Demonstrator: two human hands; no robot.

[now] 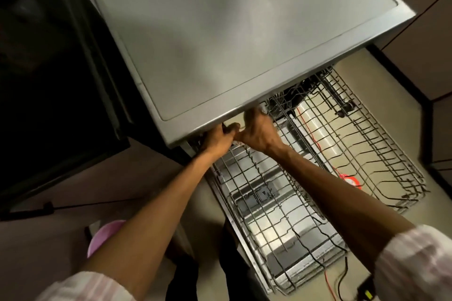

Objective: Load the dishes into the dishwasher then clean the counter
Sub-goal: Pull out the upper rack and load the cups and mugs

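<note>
The dishwasher (220,39) shows its flat grey top, and its door is folded down below. A wire rack (269,215) is pulled out over the door, and a second wire rack (371,154) lies to its right. Both look empty of dishes. My left hand (216,140) and my right hand (259,133) meet under the front edge of the grey top, at the inner end of the near rack. The fingers of both are curled and partly hidden by that edge. A small pale thing shows between the hands; I cannot tell what it is.
A pink bowl (105,234) sits low at the left, beside my left forearm. A red-and-white round object (352,181) and a red wire (315,134) lie under the right rack. A dark appliance front (56,95) fills the left. Cabinet doors (430,39) stand at the right.
</note>
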